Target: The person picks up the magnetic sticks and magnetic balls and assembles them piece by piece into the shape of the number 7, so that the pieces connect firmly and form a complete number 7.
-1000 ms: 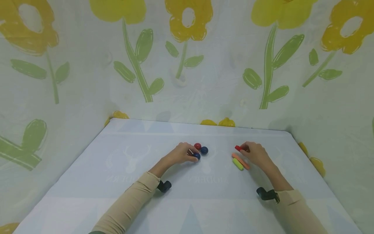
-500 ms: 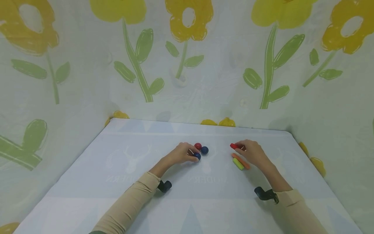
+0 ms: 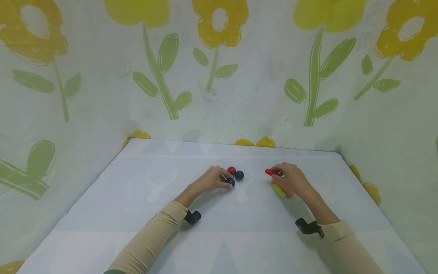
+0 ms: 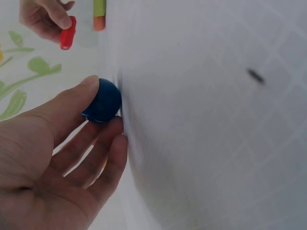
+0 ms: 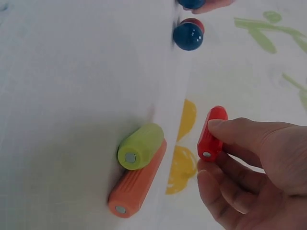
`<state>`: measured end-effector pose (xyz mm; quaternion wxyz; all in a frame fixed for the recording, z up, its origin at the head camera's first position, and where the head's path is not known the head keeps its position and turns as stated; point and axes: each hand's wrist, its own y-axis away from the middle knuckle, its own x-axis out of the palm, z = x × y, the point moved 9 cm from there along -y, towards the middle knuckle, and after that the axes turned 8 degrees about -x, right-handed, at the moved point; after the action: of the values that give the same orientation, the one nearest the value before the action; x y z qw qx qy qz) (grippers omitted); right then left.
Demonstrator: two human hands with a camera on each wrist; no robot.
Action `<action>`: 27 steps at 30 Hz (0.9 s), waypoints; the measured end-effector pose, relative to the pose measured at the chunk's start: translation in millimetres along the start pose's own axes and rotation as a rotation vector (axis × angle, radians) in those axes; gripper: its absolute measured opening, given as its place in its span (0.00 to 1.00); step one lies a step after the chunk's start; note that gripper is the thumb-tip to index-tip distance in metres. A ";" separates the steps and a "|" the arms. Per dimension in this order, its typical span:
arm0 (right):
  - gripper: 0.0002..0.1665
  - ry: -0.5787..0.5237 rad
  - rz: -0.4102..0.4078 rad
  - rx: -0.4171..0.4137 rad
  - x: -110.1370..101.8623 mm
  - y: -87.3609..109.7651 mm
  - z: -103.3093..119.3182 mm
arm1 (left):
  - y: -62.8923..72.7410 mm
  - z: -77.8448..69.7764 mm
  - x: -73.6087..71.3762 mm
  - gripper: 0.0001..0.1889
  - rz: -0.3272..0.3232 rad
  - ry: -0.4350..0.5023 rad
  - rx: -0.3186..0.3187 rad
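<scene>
My left hand (image 3: 211, 179) pinches a blue ball (image 4: 106, 101) between thumb and fingers, low against the table. Just beyond it lie a red ball (image 3: 231, 170) and a second blue ball (image 3: 239, 175), side by side. My right hand (image 3: 292, 178) holds a short red toy building rod (image 5: 212, 133), thumb on one side and fingers on the other, raised off the table. A grey disc shows in the rod's end. Below that hand, a yellow-green rod (image 5: 140, 146) and an orange rod (image 5: 136, 184) lie together on the table, partly covered by the hand in the head view.
The white table (image 3: 205, 251) has faint printed patterns. A curtain (image 3: 246, 91) with yellow flowers hangs behind it and at both sides. Each wrist wears a black camera mount, such as the right one (image 3: 308, 227).
My right hand has moved left with the red rod, from right of the two lying rods to above their far end. My left hand and the balls have stayed in place.
</scene>
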<state>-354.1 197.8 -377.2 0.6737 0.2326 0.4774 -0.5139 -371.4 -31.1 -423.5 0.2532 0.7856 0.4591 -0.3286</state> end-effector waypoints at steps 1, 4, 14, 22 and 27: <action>0.16 0.003 0.004 0.004 0.6 -0.3 0.4 | -0.3 0.0 0.0 0.17 0.000 0.002 0.000; 0.16 0.006 0.014 0.008 2.6 -0.7 3.3 | -1.0 0.4 0.0 0.17 0.001 0.007 -0.004; 0.17 0.028 0.031 0.021 10.5 -2.1 10.2 | -2.2 2.8 0.9 0.17 -0.005 0.005 -0.003; 0.17 0.037 0.055 0.032 18.5 -2.5 16.6 | 0.4 1.1 0.9 0.18 -0.006 0.007 0.005; 0.15 0.029 0.071 0.032 23.2 -4.7 20.6 | 0.8 0.4 0.6 0.17 -0.006 0.018 -0.001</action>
<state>-349.8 168.6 -387.8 0.6807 0.2674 0.4703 -0.4939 -370.6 -31.5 -424.1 0.2485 0.7870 0.4638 -0.3220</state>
